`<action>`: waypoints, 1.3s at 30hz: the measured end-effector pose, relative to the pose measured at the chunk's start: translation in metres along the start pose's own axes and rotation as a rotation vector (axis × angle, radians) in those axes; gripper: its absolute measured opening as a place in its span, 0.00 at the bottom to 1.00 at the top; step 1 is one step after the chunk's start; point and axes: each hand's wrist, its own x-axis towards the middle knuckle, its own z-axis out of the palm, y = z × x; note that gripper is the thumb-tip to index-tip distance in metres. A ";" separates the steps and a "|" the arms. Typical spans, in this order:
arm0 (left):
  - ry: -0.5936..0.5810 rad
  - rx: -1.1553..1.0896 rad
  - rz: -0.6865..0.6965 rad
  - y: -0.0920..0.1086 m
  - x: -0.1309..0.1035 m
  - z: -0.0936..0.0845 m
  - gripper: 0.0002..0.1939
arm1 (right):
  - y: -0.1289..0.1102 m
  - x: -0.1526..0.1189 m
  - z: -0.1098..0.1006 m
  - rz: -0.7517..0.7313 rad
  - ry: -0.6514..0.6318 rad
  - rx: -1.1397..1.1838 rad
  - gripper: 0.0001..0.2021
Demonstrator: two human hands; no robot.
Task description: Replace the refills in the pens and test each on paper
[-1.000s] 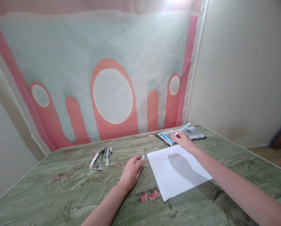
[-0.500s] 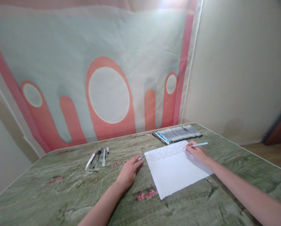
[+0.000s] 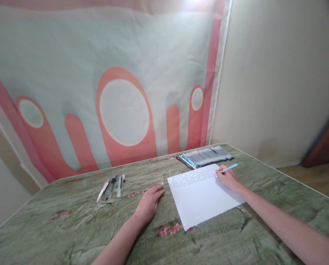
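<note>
My right hand (image 3: 228,179) is closed around a light blue pen (image 3: 230,167), its tip at the handwritten lines near the top of a white sheet of paper (image 3: 205,200). Small dark writing fills the upper rows; the lower part of the sheet is blank. Just left of the paper, my left hand (image 3: 150,198) rests on the table with its fingers stretched forward. At its fingertips is a small shiny piece (image 3: 162,183), too small to name. The left thumb is mostly hidden.
Several loose pens (image 3: 110,187) lie on the left of the table (image 3: 78,228). A row of many thin grey pens or refills (image 3: 208,156) lies behind the paper. A printed cloth (image 3: 142,44) hangs behind the table, and a bare wall (image 3: 269,73) stands at right.
The whole view has shifted slightly. My right hand still holds the pen at the writing, and the pen's back end has tilted up a little. The left hand stays beside the paper.
</note>
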 end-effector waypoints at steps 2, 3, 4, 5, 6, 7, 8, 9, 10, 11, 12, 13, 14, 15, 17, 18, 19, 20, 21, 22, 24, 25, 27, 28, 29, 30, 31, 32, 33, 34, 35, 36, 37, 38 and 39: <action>-0.008 0.000 -0.009 0.000 0.000 -0.001 0.20 | 0.000 0.000 -0.001 -0.006 -0.004 0.000 0.10; -0.008 -0.001 -0.012 0.001 -0.001 -0.001 0.20 | 0.000 0.000 -0.001 -0.009 -0.003 0.001 0.10; -0.008 -0.003 -0.015 0.001 -0.001 -0.001 0.20 | 0.000 0.000 -0.001 -0.010 0.000 0.002 0.10; -0.006 -0.005 -0.017 0.001 -0.001 -0.001 0.20 | 0.001 0.000 -0.001 -0.012 0.000 0.002 0.10; -0.003 -0.007 -0.018 0.000 -0.001 -0.001 0.20 | 0.001 0.001 -0.001 -0.013 -0.003 0.003 0.10; -0.001 -0.008 -0.019 0.000 -0.001 -0.001 0.20 | 0.002 0.001 0.000 -0.013 -0.006 0.003 0.10; 0.000 -0.009 -0.019 0.000 -0.002 0.000 0.20 | 0.002 0.002 0.000 -0.012 -0.010 0.003 0.09; 0.001 -0.010 -0.018 0.000 -0.002 0.000 0.20 | 0.002 0.002 0.000 -0.012 -0.012 0.002 0.09; 0.001 -0.011 -0.019 0.000 -0.002 0.000 0.20 | 0.002 0.002 0.000 -0.015 -0.010 0.001 0.09; 0.001 -0.013 -0.020 0.000 -0.002 0.000 0.20 | 0.002 0.002 0.000 -0.018 -0.006 -0.002 0.08; 0.001 -0.015 -0.023 0.000 -0.002 0.000 0.20 | 0.001 0.002 -0.001 -0.020 -0.001 -0.004 0.08; 0.001 -0.017 -0.025 0.000 -0.002 0.000 0.20 | 0.001 0.001 -0.001 -0.021 0.000 -0.004 0.08; 0.002 -0.019 -0.027 0.000 -0.002 0.000 0.20 | 0.000 0.001 -0.002 -0.021 -0.004 -0.003 0.09; 0.004 -0.020 -0.027 0.000 -0.002 0.000 0.19 | 0.000 0.000 -0.003 -0.020 -0.011 0.002 0.09; 0.009 -0.021 -0.026 0.000 -0.002 0.000 0.19 | -0.002 -0.001 -0.004 -0.017 -0.027 0.016 0.09; 0.011 -0.021 -0.024 0.000 -0.002 0.000 0.19 | -0.003 -0.001 -0.005 -0.016 -0.033 0.025 0.09; 0.013 -0.021 -0.023 0.000 -0.002 0.000 0.19 | -0.003 -0.001 -0.005 -0.014 -0.038 0.033 0.08; 0.013 -0.020 -0.023 0.000 -0.002 0.000 0.19 | -0.004 -0.001 -0.005 -0.009 -0.039 0.040 0.08; 0.012 -0.019 -0.023 0.000 -0.002 0.000 0.19 | -0.004 -0.001 -0.005 -0.006 -0.036 0.044 0.08; 0.011 -0.017 -0.023 0.000 -0.002 0.000 0.19 | -0.004 -0.001 -0.005 -0.007 -0.030 0.045 0.08; 0.005 -0.013 -0.026 -0.001 -0.002 0.000 0.19 | -0.004 -0.001 -0.004 -0.018 -0.012 0.042 0.09; 0.003 -0.013 -0.026 -0.001 -0.002 0.000 0.19 | -0.003 0.000 -0.004 -0.024 -0.005 0.039 0.09; 0.002 -0.015 -0.024 -0.002 -0.002 0.001 0.19 | -0.002 0.000 -0.002 -0.029 -0.005 0.035 0.09; 0.003 -0.018 -0.022 -0.002 -0.002 0.001 0.19 | -0.001 0.001 -0.002 -0.030 -0.005 0.033 0.08; 0.005 -0.021 -0.020 -0.002 -0.002 0.001 0.19 | -0.001 0.001 -0.002 -0.032 -0.004 0.029 0.08; 0.008 -0.026 -0.020 -0.002 -0.002 0.002 0.19 | 0.000 0.001 -0.002 -0.033 -0.003 0.024 0.08; 0.012 -0.031 -0.020 -0.002 -0.002 0.002 0.19 | 0.000 0.001 -0.002 -0.032 -0.002 0.019 0.08; 0.017 -0.037 -0.021 -0.002 -0.002 0.002 0.19 | 0.000 0.001 -0.002 -0.029 -0.003 0.016 0.08; 0.020 -0.041 -0.021 -0.002 -0.002 0.001 0.19 | 0.000 0.001 -0.002 -0.024 -0.005 0.014 0.08; 0.019 -0.043 -0.022 -0.001 -0.002 0.001 0.19 | 0.000 0.002 -0.002 -0.020 -0.008 0.014 0.09; 0.018 -0.044 -0.023 -0.001 -0.002 0.000 0.19 | 0.001 0.002 -0.001 -0.021 -0.007 0.016 0.09; 0.015 -0.043 -0.024 0.000 -0.003 0.000 0.19 | 0.001 0.002 -0.001 -0.026 -0.005 0.019 0.08; 0.013 -0.043 -0.025 0.000 -0.003 -0.001 0.19 | 0.001 0.002 -0.001 -0.033 -0.002 0.020 0.08; 0.014 -0.045 -0.027 0.000 -0.003 -0.001 0.19 | 0.002 0.002 -0.001 -0.039 0.003 0.020 0.08; 0.017 -0.047 -0.028 0.001 -0.003 -0.001 0.19 | 0.002 0.002 -0.001 -0.043 0.005 0.019 0.08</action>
